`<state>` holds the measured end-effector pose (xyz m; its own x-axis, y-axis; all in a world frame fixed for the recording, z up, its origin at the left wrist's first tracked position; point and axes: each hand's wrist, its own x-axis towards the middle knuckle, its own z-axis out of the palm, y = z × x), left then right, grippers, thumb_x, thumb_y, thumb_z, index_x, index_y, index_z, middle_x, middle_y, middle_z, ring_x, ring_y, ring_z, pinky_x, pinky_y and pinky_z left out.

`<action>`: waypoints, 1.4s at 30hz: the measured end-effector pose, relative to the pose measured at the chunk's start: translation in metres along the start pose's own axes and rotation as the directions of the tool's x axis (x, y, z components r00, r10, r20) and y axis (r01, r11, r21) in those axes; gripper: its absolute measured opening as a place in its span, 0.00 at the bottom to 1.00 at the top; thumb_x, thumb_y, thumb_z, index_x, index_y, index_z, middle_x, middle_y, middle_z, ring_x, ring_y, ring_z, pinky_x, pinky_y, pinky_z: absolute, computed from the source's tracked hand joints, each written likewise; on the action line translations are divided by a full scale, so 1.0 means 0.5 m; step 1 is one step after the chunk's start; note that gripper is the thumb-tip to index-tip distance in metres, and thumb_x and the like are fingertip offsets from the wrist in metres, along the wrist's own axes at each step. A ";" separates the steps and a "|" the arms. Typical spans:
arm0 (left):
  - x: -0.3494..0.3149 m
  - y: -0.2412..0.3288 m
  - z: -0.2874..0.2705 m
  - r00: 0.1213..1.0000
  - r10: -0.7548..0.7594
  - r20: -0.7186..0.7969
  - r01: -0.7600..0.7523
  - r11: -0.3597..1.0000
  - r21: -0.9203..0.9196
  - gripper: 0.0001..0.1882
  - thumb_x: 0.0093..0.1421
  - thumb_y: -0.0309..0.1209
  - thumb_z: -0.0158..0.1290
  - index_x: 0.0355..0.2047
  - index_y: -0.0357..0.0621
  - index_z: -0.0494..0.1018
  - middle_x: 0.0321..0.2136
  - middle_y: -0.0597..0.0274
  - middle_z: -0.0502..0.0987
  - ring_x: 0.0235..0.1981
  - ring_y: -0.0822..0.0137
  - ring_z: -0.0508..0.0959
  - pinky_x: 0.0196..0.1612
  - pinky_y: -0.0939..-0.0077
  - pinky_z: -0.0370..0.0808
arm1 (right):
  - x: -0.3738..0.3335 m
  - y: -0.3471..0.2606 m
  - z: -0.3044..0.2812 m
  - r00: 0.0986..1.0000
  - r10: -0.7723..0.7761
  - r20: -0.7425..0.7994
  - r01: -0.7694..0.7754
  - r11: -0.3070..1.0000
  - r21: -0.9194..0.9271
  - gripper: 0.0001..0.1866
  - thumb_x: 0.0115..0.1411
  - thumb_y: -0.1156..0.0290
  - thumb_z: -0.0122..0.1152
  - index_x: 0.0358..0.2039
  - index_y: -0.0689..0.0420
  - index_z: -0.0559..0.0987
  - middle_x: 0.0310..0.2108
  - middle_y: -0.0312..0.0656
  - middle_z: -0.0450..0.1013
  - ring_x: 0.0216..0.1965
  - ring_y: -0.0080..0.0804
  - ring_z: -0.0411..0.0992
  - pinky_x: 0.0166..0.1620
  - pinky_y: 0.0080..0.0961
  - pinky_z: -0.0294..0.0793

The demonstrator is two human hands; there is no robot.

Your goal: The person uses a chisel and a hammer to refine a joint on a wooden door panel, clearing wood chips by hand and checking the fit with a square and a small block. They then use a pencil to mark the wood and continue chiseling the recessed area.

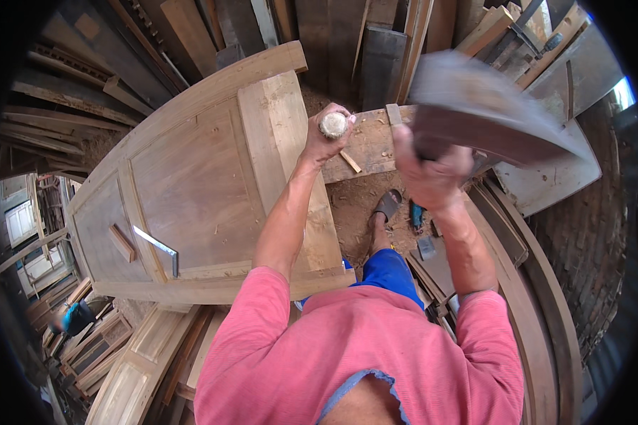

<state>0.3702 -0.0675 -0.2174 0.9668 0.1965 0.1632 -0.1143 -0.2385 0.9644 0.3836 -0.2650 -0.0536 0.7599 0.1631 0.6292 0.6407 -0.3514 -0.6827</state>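
Observation:
My left hand is closed round the handle of a chisel. Its round, worn wooden end points up, and the blade is hidden beneath. The fist is over the edge where a panelled wooden door meets a narrow work board. To the right, my right hand grips a large dark mallet, raised and smeared by motion, apart from the chisel's end. A thin wood offcut and small shavings lie on the work board close to my left hand.
A try square and a small wood block rest on the door. Boards lean at the back. By my sandalled foot, a teal power tool lies among shavings. Curved wooden frames stand at the right.

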 end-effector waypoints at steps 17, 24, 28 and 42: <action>-0.012 -0.018 0.010 1.000 -0.006 0.003 0.005 0.999 0.053 0.06 0.58 0.28 0.61 0.32 0.41 0.75 0.27 0.67 0.75 0.31 0.76 0.74 0.36 0.80 0.71 | -0.245 0.333 0.105 0.331 0.788 0.519 -0.497 0.613 -0.614 0.26 0.51 0.58 0.64 0.41 0.69 0.76 0.37 0.67 0.76 0.45 0.62 0.75 0.48 0.48 0.73; -0.041 0.050 0.006 0.993 0.100 -0.063 -0.092 0.987 0.132 0.07 0.57 0.29 0.62 0.34 0.42 0.75 0.28 0.66 0.76 0.30 0.75 0.74 0.35 0.78 0.73 | -0.315 0.304 0.154 0.784 0.414 0.463 -0.031 0.771 -0.636 0.19 0.52 0.67 0.59 0.46 0.57 0.76 0.46 0.53 0.71 0.48 0.53 0.69 0.48 0.45 0.70; -0.083 0.155 -0.016 0.961 0.270 -0.064 -0.250 0.942 0.223 0.09 0.54 0.26 0.63 0.34 0.43 0.75 0.29 0.61 0.77 0.31 0.67 0.76 0.35 0.74 0.74 | -0.376 0.264 0.201 0.619 0.357 0.699 0.113 0.841 -0.530 0.15 0.52 0.71 0.57 0.41 0.57 0.77 0.44 0.51 0.70 0.47 0.51 0.69 0.48 0.42 0.69; -0.339 0.361 -0.096 0.878 0.478 0.032 -0.474 0.857 0.201 0.17 0.44 0.30 0.65 0.37 0.50 0.76 0.40 0.62 0.75 0.46 0.57 0.73 0.48 0.60 0.68 | -0.224 -0.103 0.081 0.299 0.130 0.945 -0.941 0.202 0.270 0.19 0.66 0.63 0.45 0.46 0.65 0.75 0.43 0.47 0.75 0.46 0.39 0.73 0.47 0.31 0.76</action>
<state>0.1744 -0.0980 -0.0608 0.8013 0.0282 0.5976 -0.5103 -0.4891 0.7074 0.2699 -0.2277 -0.1038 0.4145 0.8744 -0.2521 -0.5564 0.0243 -0.8305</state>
